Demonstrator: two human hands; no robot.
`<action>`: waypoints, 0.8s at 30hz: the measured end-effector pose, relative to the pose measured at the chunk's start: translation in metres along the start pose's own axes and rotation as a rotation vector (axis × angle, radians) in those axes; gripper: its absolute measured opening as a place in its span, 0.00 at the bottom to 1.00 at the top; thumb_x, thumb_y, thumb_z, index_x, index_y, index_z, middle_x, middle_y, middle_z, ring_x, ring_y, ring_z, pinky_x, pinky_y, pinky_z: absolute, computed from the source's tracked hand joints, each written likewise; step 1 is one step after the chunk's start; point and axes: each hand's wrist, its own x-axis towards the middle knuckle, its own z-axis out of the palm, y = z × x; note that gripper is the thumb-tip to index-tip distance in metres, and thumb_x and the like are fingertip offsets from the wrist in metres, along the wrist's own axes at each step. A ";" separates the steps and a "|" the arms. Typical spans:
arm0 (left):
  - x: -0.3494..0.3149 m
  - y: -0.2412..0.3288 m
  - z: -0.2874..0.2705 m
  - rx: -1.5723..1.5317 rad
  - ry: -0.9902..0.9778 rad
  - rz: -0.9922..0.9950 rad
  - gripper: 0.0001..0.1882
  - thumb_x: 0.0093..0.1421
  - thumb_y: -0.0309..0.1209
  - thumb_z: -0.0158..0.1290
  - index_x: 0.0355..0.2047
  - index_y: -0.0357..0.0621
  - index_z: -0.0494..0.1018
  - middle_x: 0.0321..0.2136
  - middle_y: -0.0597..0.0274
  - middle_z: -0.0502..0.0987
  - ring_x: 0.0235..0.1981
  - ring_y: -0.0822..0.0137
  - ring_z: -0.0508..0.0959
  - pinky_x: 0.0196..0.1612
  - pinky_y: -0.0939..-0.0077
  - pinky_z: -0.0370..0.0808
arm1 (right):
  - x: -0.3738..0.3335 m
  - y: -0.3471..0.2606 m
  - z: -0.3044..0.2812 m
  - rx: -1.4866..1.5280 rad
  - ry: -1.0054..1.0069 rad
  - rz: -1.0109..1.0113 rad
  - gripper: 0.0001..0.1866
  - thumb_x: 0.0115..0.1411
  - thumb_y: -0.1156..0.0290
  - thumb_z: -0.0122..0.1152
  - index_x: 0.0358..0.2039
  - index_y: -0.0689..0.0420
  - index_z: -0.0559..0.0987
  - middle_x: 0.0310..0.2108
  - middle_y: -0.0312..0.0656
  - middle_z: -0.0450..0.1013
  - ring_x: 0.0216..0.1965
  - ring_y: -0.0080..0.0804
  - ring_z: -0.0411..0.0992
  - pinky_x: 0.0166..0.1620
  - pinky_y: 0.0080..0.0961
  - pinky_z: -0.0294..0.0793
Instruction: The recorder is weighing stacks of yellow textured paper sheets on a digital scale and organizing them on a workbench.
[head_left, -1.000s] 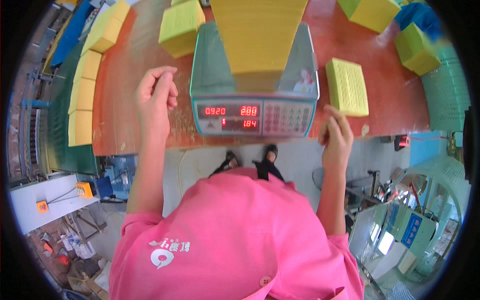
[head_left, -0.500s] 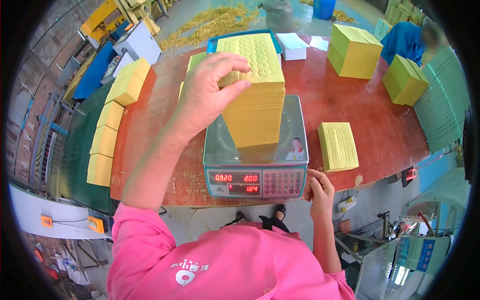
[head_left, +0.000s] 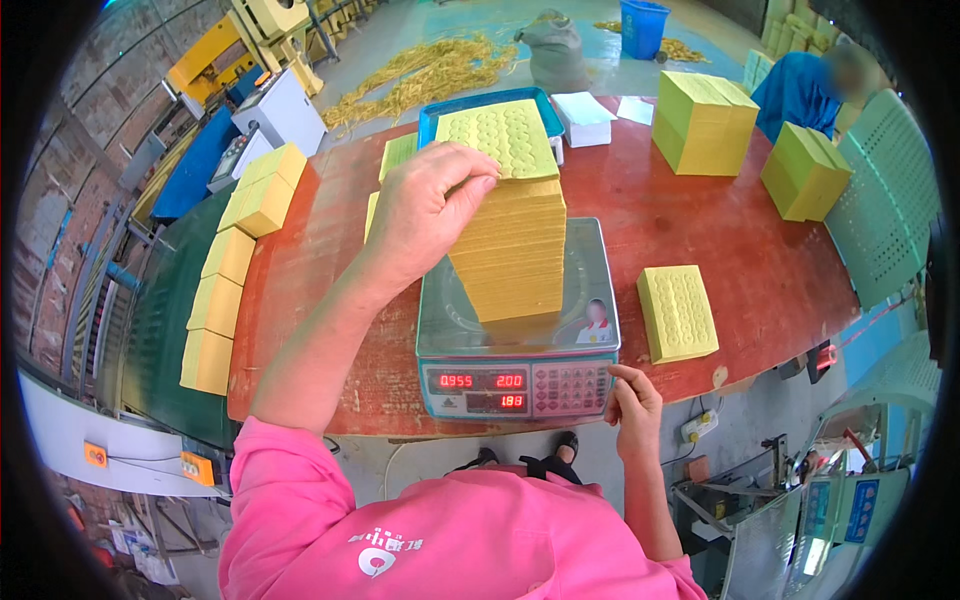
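Note:
A tall stack of yellow paper sheets (head_left: 515, 260), embossed with rows of rings on top, stands on the metal pan of a digital scale (head_left: 590, 330). My left hand (head_left: 425, 205) pinches the near edge of the top sheets, thumb against forefinger. Those upper sheets (head_left: 500, 135) are raised slightly at the near edge. At the scale's front right corner is my right hand (head_left: 635, 405), its fingers curled with nothing visible in them. The fingertips are close to the scale's side; whether they touch cannot be told. Red digits glow on the scale's front panel.
A smaller yellow paper stack (head_left: 678, 312) lies right of the scale. Larger yellow blocks (head_left: 700, 125) stand at the far right of the red table (head_left: 330, 300), and several (head_left: 210, 345) line its left edge. Behind the stack are a blue tray (head_left: 428, 125) and white paper (head_left: 583, 118). A person in blue (head_left: 795, 95) is at far right.
My left hand has drawn in at the stack's near edge, and the top sheets there now lift a little. The scale's digits differ. My right hand stays by the corner. The whole view has shifted slightly.

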 end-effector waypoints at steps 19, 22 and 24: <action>-0.096 0.118 0.167 -0.184 -0.291 0.310 0.25 0.54 0.42 0.60 0.48 0.41 0.71 0.52 0.54 0.72 0.54 0.57 0.72 0.60 0.49 0.62 | 0.075 -0.092 -0.130 0.047 -0.013 -0.052 0.25 0.58 0.80 0.48 0.58 0.64 0.67 0.50 0.43 0.72 0.52 0.31 0.70 0.55 0.29 0.68; -0.109 0.108 0.171 -0.243 -0.303 0.160 0.20 0.51 0.32 0.63 0.44 0.39 0.74 0.44 0.54 0.77 0.46 0.55 0.77 0.51 0.57 0.71 | 0.114 -0.088 -0.153 -0.133 -0.026 0.021 0.24 0.57 0.81 0.48 0.56 0.64 0.68 0.48 0.42 0.72 0.49 0.29 0.70 0.54 0.26 0.67; -0.119 0.107 0.168 -0.313 -0.260 0.032 0.13 0.48 0.22 0.62 0.36 0.38 0.76 0.35 0.54 0.79 0.35 0.54 0.79 0.39 0.66 0.76 | 0.134 -0.084 -0.149 -0.170 -0.065 0.037 0.24 0.57 0.81 0.48 0.56 0.65 0.69 0.47 0.42 0.72 0.49 0.29 0.70 0.54 0.26 0.67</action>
